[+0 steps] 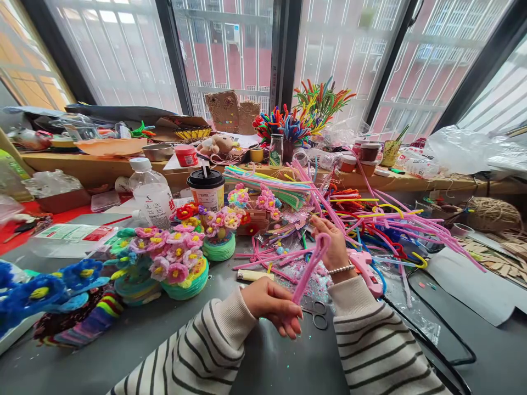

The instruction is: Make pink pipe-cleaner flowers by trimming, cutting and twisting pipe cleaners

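Observation:
My left hand (272, 305) pinches the lower end of a pink pipe cleaner (308, 269) just above the grey table (173, 329). My right hand (332, 244) holds the same pipe cleaner's upper end, which is bent into a loop around the fingers. Both arms wear striped sleeves, and a pearl bracelet (341, 269) sits on the right wrist. Scissors (316, 312) lie under the hands. A pink glue gun (364, 269) rests right of my right wrist.
Pipe-cleaner flower pots (181, 263) stand to the left, blue flowers (45, 288) further left. A loose heap of pipe cleaners (370, 219) spreads to the right. A lidded cup (207, 189), a plastic bottle (150, 195) and a lighter (253, 275) stand near the middle. A twine ball (492, 214) lies far right.

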Demonstrator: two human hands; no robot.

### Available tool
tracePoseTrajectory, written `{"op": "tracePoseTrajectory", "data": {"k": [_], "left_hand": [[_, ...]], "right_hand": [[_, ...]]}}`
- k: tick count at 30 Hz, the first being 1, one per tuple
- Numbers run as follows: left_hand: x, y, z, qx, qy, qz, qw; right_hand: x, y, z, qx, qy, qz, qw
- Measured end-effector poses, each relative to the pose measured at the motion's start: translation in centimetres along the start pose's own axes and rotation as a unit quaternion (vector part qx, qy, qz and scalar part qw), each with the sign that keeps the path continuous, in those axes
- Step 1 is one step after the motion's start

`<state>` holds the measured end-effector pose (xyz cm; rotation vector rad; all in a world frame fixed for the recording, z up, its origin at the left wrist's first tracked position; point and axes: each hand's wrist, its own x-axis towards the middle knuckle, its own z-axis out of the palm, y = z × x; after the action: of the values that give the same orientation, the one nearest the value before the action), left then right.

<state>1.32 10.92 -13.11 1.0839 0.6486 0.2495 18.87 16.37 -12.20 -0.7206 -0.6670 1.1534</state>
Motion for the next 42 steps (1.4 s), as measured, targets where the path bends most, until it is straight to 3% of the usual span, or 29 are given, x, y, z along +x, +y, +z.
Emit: {"op": "tracePoseTrajectory", "data": {"k": [4, 8, 11, 14, 20, 24, 27, 32, 42], "left_hand": [[0.1, -0.1, 0.1, 0.01, 0.036, 0.025, 0.999], [0.3, -0.1, 0.0, 0.023, 0.049, 0.018, 0.998], [0.4, -0.2, 0.0, 0.024, 0.061, 0.018, 0.998], [0.6, -0.4, 0.0, 0.028, 0.065, 0.019, 0.997], [0.5, -0.1, 0.3, 0.054, 0.048, 0.021, 0.997], [0.3, 0.4, 0.3, 0.035, 0.097, 0.053, 0.993], [0.3, 0.5, 0.2, 0.006, 0.121, 0.07, 0.99], [0.4, 0.4, 0.0, 0.003, 0.109, 0.088, 0.99], [0.4, 0.4, 0.0, -0.004, 0.11, 0.098, 0.989]], "right_hand": [[0.3, -0.6, -0.4, 0.014, 0.025, 0.019, 0.999], [-0.9, -0.8, 1.6, 0.1, -0.045, 0.182, 0.977], [-1.8, -0.9, 3.1, 0.138, -0.043, 0.23, 0.962], [-2.1, -1.1, 3.6, 0.176, -0.04, 0.23, 0.956], [-2.1, -1.4, 3.0, 0.212, -0.106, 0.191, 0.953], [-2.3, -1.2, 3.4, 0.206, -0.132, 0.217, 0.945], [-2.7, -0.7, 3.8, 0.208, -0.175, 0.219, 0.937], [-3.1, -0.1, 4.2, 0.264, -0.248, 0.197, 0.911], [-3.1, -0.4, 4.4, 0.294, -0.271, 0.164, 0.902]]}}
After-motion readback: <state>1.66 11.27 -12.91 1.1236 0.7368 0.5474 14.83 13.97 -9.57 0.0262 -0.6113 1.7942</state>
